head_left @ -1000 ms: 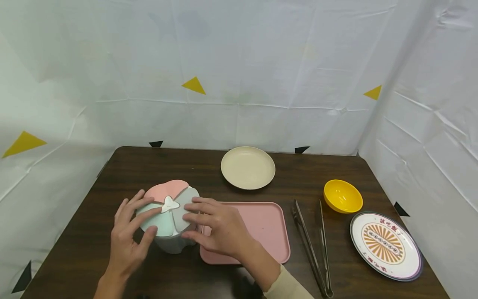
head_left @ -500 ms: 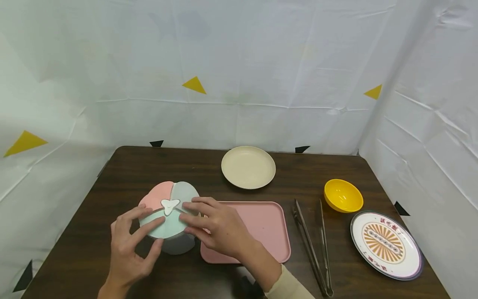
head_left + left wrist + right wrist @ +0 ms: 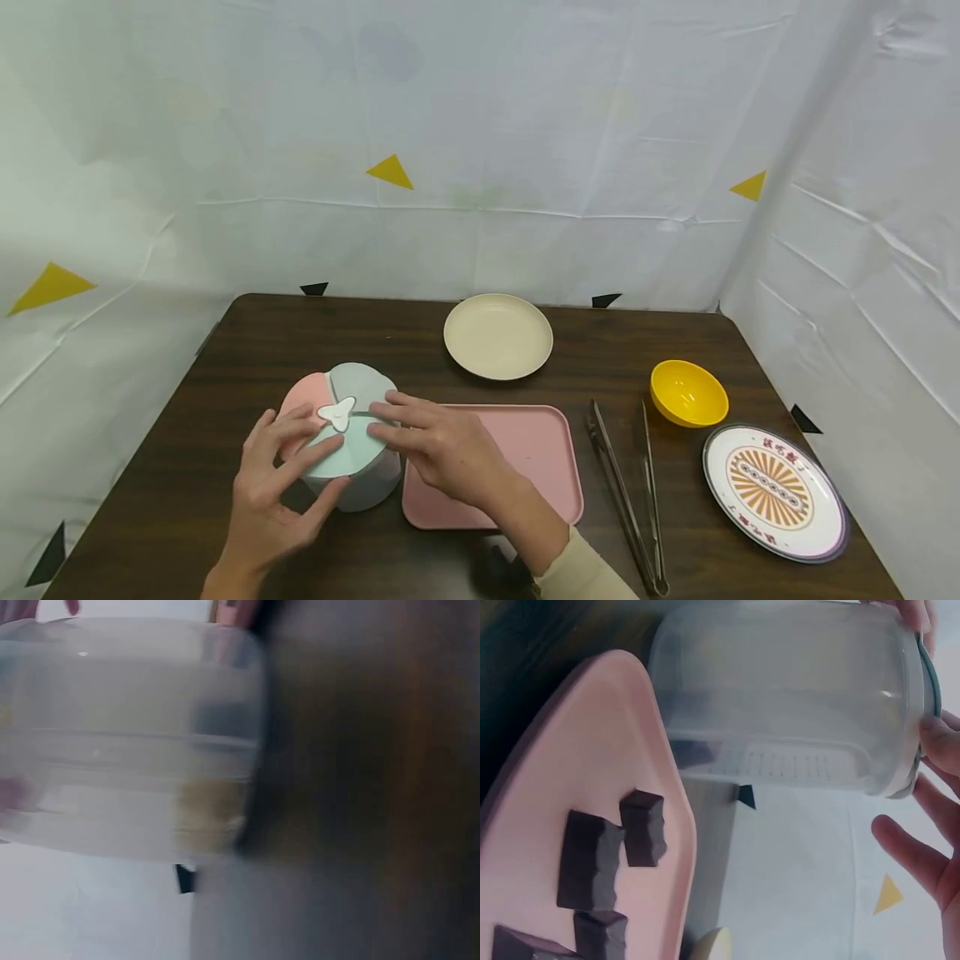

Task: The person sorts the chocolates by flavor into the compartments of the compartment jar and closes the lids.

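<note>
A translucent canister [image 3: 375, 485] stands at the table's left, with a lid [image 3: 363, 381] of pink, grey and mint sections around a white three-lobed knob [image 3: 337, 414]. My left hand [image 3: 273, 487] holds the lid's near left side, thumb on the front edge and fingers over the top. On its right side, my right hand [image 3: 453, 450] grips the lid's edge with its fingertips. In the right wrist view, the clear canister wall [image 3: 772, 682] shows no distinct contents. The left wrist view is blurred, with pale patches seen through the canister [image 3: 112, 697].
A pink tray [image 3: 536, 467] lies beside the canister; several dark brown blocks [image 3: 590, 859] sit on it in the right wrist view. Behind is a cream plate [image 3: 498, 337]. Metal tongs [image 3: 622, 500], a yellow bowl [image 3: 688, 393] and a patterned plate [image 3: 776, 493] are at right.
The lid's coloured sections have turned counterclockwise: pink from the back to the left, mint from the left to the front right. The left hand has shifted rightward with it; the right stays nearly in place.
</note>
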